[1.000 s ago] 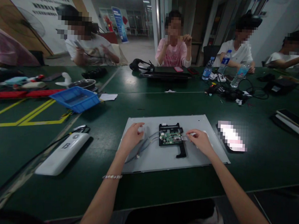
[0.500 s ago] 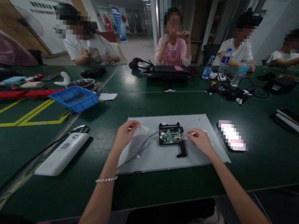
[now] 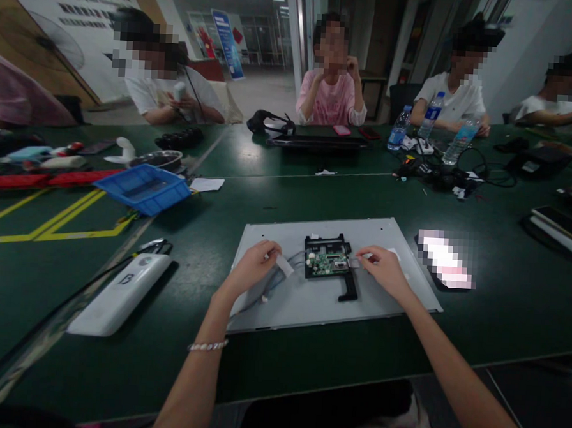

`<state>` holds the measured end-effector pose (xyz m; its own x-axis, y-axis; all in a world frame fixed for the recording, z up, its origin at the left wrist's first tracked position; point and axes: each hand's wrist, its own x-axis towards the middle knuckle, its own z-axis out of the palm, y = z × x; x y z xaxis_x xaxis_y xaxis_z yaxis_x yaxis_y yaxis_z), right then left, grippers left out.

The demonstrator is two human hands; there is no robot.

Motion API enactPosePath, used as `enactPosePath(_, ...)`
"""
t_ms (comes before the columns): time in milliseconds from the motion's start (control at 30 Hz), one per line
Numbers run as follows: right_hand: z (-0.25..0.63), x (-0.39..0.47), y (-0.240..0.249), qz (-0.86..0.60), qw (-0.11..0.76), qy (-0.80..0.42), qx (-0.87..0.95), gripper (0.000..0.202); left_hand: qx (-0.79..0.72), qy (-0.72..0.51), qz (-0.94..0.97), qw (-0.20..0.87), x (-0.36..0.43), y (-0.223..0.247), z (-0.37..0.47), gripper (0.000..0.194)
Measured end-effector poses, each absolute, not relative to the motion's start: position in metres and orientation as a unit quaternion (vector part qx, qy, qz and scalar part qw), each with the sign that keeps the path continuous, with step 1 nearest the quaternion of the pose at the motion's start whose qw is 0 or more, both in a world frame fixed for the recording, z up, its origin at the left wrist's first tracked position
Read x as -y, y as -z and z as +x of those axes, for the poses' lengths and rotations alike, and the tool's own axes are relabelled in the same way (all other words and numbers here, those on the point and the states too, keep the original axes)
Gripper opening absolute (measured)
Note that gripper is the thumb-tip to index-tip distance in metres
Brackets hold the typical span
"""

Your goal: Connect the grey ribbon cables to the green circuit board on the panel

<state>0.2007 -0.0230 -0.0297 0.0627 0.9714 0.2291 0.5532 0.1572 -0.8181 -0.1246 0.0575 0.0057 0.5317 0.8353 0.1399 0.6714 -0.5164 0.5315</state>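
Note:
A flat grey-white panel (image 3: 290,313) lies on the table, bearing a black plastic bracket (image 3: 348,289) with a green circuit board (image 3: 322,263). Thin grey-blue cables (image 3: 273,282) run from the board's left side towards the panel's lower left. Over the panel's left part, my left hand (image 3: 253,268) pinches a short strip of whitish tape (image 3: 284,265), which hangs above the cables. Beside the board's right edge, my right hand (image 3: 385,268) has thumb and forefinger closed at a small pale tab (image 3: 354,262); its exact kind is unclear.
A phone (image 3: 444,260) lies right of the panel. To the left are a white power bank (image 3: 118,298) with a cable and a blue tray (image 3: 146,187). Farther back are a dark monitor-like slab (image 3: 318,142), water bottles (image 3: 430,116) and tangled cables. Several people sit around the table.
My left hand has moved right, towards the board, bringing the tape strip over the cables. My right hand stays nearly still. Another person's hand has come in at the right edge.

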Motion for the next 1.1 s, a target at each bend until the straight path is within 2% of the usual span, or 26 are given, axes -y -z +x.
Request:
enactPosePath(333, 0.180, 0.029, 0.005, -0.575, 0.411, -0.135, 0.694, 0.028, -0.439, -0.163, 0.857, 0.215, -0.052, -0.010, -0.122, 0.018)
enactPosePath(567, 0.122, 0.036, -0.026, -0.465, 0.327, -0.102, 0.816, 0.042, -0.433, -0.191, 0.857, 0.203, -0.051, -0.008, -0.124, 0.030)
enactPosePath(700, 0.097, 0.034, -0.028, -0.440, 0.287, -0.101, 0.845, 0.040, -0.423, -0.185, 0.864, 0.201, -0.050, -0.007, -0.124, 0.025)
enactPosePath(900, 0.076, 0.034, -0.026, -0.385, 0.238, -0.072, 0.889, 0.039, -0.433, -0.227, 0.856, 0.170, -0.050, -0.011, -0.122, 0.030)
enactPosePath(1100, 0.062, 0.031, -0.017, -0.338, 0.195, -0.037, 0.920, 0.028, -0.434, -0.193, 0.850, 0.228, -0.047, -0.013, -0.124, 0.018)
